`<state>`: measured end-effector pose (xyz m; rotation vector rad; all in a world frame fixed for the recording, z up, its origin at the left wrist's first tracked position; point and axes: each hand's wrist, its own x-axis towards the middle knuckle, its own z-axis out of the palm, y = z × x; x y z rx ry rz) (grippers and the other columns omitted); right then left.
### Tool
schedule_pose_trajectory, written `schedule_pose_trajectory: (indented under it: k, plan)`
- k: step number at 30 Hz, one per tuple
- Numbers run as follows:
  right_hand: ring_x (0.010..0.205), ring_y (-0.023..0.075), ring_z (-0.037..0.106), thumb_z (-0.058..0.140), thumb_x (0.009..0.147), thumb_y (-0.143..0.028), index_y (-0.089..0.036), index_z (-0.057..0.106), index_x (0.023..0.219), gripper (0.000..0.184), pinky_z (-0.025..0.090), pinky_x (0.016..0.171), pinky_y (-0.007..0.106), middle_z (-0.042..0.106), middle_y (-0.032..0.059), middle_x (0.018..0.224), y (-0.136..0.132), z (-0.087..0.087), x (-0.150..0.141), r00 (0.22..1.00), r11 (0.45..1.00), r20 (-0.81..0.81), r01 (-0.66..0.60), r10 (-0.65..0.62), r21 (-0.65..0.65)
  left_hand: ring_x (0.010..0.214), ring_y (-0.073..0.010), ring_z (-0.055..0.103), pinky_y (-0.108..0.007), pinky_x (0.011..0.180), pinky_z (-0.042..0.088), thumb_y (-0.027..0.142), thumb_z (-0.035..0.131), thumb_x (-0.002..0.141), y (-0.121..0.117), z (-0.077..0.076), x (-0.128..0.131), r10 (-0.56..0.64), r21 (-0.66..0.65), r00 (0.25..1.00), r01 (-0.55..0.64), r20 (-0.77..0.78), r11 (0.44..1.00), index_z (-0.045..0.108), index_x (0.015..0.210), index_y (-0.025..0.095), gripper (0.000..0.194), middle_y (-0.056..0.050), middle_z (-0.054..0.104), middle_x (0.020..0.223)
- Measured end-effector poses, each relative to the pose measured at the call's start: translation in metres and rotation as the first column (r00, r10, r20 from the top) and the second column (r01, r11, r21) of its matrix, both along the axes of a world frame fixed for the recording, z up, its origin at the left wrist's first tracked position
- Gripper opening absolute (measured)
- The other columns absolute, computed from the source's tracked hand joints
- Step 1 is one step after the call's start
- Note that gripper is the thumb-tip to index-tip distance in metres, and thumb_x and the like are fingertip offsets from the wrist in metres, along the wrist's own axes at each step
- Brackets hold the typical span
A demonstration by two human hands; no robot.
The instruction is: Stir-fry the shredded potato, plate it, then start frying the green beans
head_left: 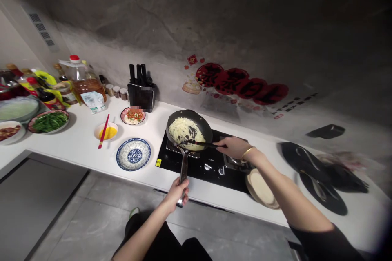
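Observation:
A black frying pan [202, 120] full of pale shredded food [186, 130] sits on the left burner of the black cooktop [208, 165]. My left hand [177, 191] is wrapped round the end of the pan's metal handle [183, 167] at the counter's front edge. My right hand [232, 147], with a gold bangle on the wrist, grips a black spatula [199, 143] whose blade rests in the food.
On the white counter [82, 144] left of the cooktop stand a blue-patterned plate [133, 154], a bowl of beaten egg with red chopsticks [105, 131], a small dish of chopped garnish [132, 116], a knife block [141, 94], an oil jug [84, 79] and a plate of greens [49, 121]. A beige bowl [261, 189] and black lids [312, 171] lie to the right.

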<state>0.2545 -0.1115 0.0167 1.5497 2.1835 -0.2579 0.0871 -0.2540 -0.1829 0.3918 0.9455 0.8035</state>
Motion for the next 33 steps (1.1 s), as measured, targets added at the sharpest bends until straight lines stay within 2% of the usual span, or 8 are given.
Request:
schedule_pose_trajectory:
  k: [6, 8, 10, 16, 18, 21, 28, 33]
  plan:
    - [0.103, 0.0232, 0.06, 0.035, 0.09, -0.032, -0.028, 0.051, 0.131, 0.043, 0.045, 0.082, 0.032, 0.065, 0.0083, 0.115, 0.014, -0.056, -0.045, 0.993, 0.977, -0.023, 0.117, -0.115, 0.175, 0.029, -0.005, 0.04, -0.017, 0.032, 0.019, 0.057, 0.066, 0.061, 0.0, -0.001, 0.0, -0.003, -0.003, 1.0, 0.003, 0.013, 1.0, 0.035, 0.081, 0.023, 0.05, 0.011, 0.045, 0.051]
    - [0.102, 0.0237, 0.06, 0.035, 0.091, -0.031, -0.025, 0.049, 0.132, 0.044, 0.046, 0.08, 0.033, 0.064, 0.0107, 0.116, 0.023, -0.063, -0.045, 0.986, 0.97, -0.013, 0.164, -0.164, 0.179, 0.029, -0.005, 0.04, -0.017, 0.032, 0.019, 0.057, 0.066, 0.061, 0.001, -0.001, 0.0, -0.002, 0.004, 1.0, 0.002, 0.007, 1.0, 0.035, 0.08, 0.023, 0.05, 0.011, 0.045, 0.051]
    - [0.102, 0.0234, 0.06, 0.037, 0.089, -0.029, -0.023, 0.053, 0.129, 0.043, 0.045, 0.081, 0.032, 0.063, 0.0114, 0.117, 0.03, -0.054, -0.032, 0.983, 0.969, 0.003, 0.181, -0.185, 0.166, 0.029, -0.005, 0.04, -0.017, 0.032, 0.019, 0.057, 0.066, 0.061, 0.001, -0.001, 0.001, 0.0, 0.004, 1.0, 0.0, 0.005, 1.0, 0.035, 0.08, 0.023, 0.049, 0.011, 0.045, 0.051]
    - [0.088, 0.0175, 0.065, 0.047, 0.083, -0.028, -0.027, 0.071, 0.103, 0.031, 0.045, 0.076, 0.023, 0.072, 0.0, 0.098, 0.024, 0.021, 0.03, 0.994, 0.994, 0.032, 0.108, -0.108, 0.002, 0.029, -0.0048, 0.039, -0.017, 0.032, 0.019, 0.056, 0.066, 0.062, 0.0, -0.001, 0.001, 0.006, -0.002, 1.0, -0.005, 0.025, 1.0, 0.036, 0.082, 0.023, 0.049, 0.011, 0.044, 0.051]
    - [0.085, 0.017, 0.065, 0.046, 0.083, -0.027, -0.028, 0.071, 0.104, 0.032, 0.045, 0.074, 0.023, 0.072, -0.0015, 0.095, 0.015, 0.033, 0.038, 0.995, 0.995, 0.047, 0.094, -0.092, -0.037, 0.029, -0.0047, 0.039, -0.017, 0.032, 0.019, 0.056, 0.066, 0.062, 0.0, 0.0, 0.0, 0.002, -0.008, 1.0, -0.002, 0.028, 1.0, 0.036, 0.082, 0.023, 0.049, 0.011, 0.044, 0.051]
    - [0.091, 0.0195, 0.065, 0.045, 0.083, -0.027, -0.029, 0.068, 0.11, 0.035, 0.046, 0.077, 0.026, 0.072, 0.0002, 0.098, 0.0, 0.023, 0.034, 0.993, 0.996, 0.082, 0.088, -0.085, -0.025, 0.029, -0.0048, 0.039, -0.017, 0.032, 0.019, 0.056, 0.066, 0.061, 0.0, 0.002, 0.0, -0.002, -0.011, 1.0, 0.003, 0.023, 1.0, 0.036, 0.082, 0.023, 0.049, 0.011, 0.044, 0.051]
    - [0.105, 0.0246, 0.059, 0.032, 0.091, -0.031, -0.021, 0.049, 0.133, 0.046, 0.044, 0.085, 0.033, 0.063, 0.0115, 0.118, 0.012, -0.042, 0.004, 0.962, 0.94, -0.007, 0.269, -0.274, 0.211, 0.029, -0.0054, 0.039, -0.018, 0.031, 0.02, 0.057, 0.066, 0.06, 0.0, 0.001, 0.0, -0.003, -0.008, 1.0, 0.003, 0.002, 1.0, 0.035, 0.082, 0.023, 0.051, 0.011, 0.045, 0.051]
    - [0.104, 0.0227, 0.06, 0.039, 0.089, -0.027, -0.02, 0.058, 0.124, 0.041, 0.045, 0.083, 0.029, 0.065, 0.0108, 0.114, 0.024, -0.035, 0.01, 0.961, 0.953, 0.004, 0.272, -0.275, 0.13, 0.029, -0.005, 0.039, -0.017, 0.032, 0.02, 0.059, 0.067, 0.058, 0.0, 0.001, 0.001, -0.001, -0.017, 1.0, 0.001, -0.002, 1.0, 0.035, 0.082, 0.023, 0.053, 0.011, 0.044, 0.052]
